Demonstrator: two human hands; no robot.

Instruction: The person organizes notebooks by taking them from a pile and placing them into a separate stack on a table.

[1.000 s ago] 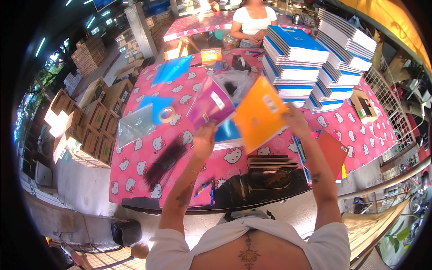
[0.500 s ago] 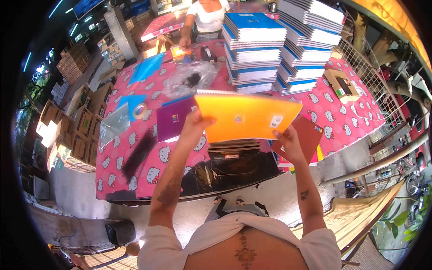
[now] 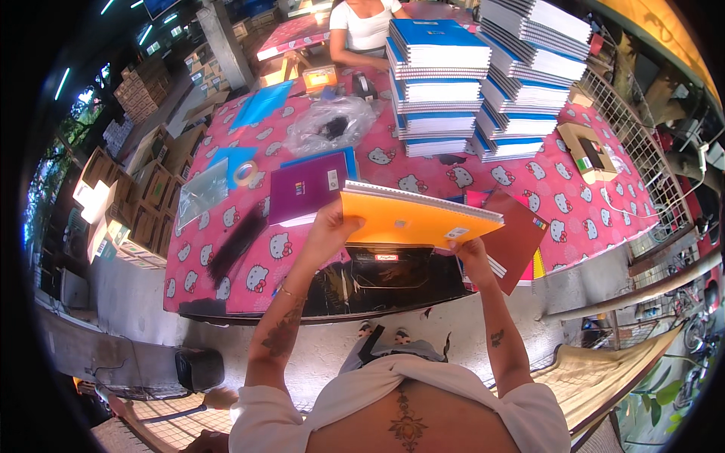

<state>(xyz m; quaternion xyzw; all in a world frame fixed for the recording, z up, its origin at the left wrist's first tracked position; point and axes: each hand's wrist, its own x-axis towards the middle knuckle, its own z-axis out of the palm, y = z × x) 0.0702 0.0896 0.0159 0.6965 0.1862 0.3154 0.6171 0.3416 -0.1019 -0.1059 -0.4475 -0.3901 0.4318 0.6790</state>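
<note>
A yellow spiral-bound notebook (image 3: 408,217) is held up between both hands over the near side of the table, its wire binding along the far edge. My left hand (image 3: 334,226) grips its left end, thumb on the cover. At the near right corner, my right hand (image 3: 472,255) pinches it. Just left of it lies a purple notebook (image 3: 308,186) on top of a blue one. A brown-red notebook (image 3: 515,240) rests by my right hand, over others with pink and yellow edges. Beneath the yellow notebook sits a black machine (image 3: 389,275) at the table edge.
Two tall stacks of blue-covered spiral notebooks (image 3: 440,83) stand at the far right. A clear plastic bag (image 3: 332,124), a tape roll (image 3: 245,174), black binding strips (image 3: 234,249) and an open cardboard box (image 3: 585,153) lie around the pink patterned table (image 3: 291,275). Another person (image 3: 366,34) is across it.
The yellow notebook has come down and tilted flatter, still in both my hands. The other person's hand has moved away from the orange item across the table. My view has shifted slightly.
</note>
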